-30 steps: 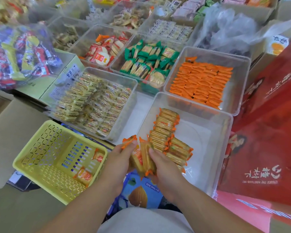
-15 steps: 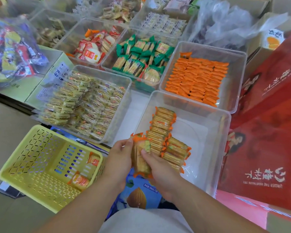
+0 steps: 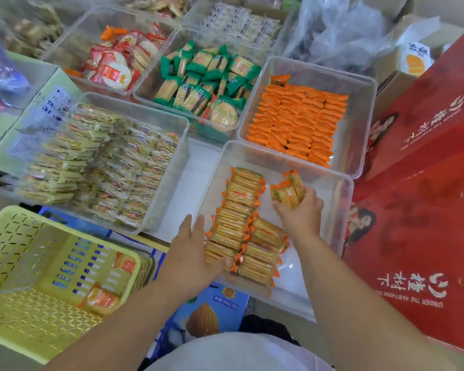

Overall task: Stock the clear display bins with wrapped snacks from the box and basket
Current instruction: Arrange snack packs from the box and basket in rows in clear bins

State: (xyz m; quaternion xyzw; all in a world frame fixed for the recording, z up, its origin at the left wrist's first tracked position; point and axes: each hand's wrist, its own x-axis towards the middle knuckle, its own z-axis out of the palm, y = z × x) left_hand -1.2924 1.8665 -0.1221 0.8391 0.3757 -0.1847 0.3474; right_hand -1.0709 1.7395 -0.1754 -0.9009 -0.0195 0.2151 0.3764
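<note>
Yellow plastic lattice makes up the basket [image 3: 24, 263] at the lower left of the frame, with two round wrapped snacks [image 3: 102, 301] lying in its right end. Just right of it, at the bottom centre, sits a blue carton [image 3: 206, 314] printed with an almond.

Above the carton stands the nearest clear bin [image 3: 343, 210]. Inside it are two rows of orange-edged cracker packs [image 3: 239, 223], stacked on edge along its left half. The left hand [image 3: 190, 253] lies flat with straight fingers against the left side of the longer row, thumb on the nearest packs. The right hand [image 3: 298, 212], inside the bin and right of that row, grips a small bunch of the same packs [image 3: 287, 192], tilted up from its fingers.

Left of this bin, across a strip of white surface [image 3: 196, 178], a second clear bin [image 3: 184, 135] is nearly full of pale yellow packs. Behind the nearest bin, a third bin [image 3: 359, 124] holds neat rows of orange packs. Further back, in the upper centre, lie green-wrapped packs [image 3: 204, 81] and red-and-white round ones [image 3: 113, 68], each in a bin. Red cartons [image 3: 426, 183] fill the right edge.
</note>
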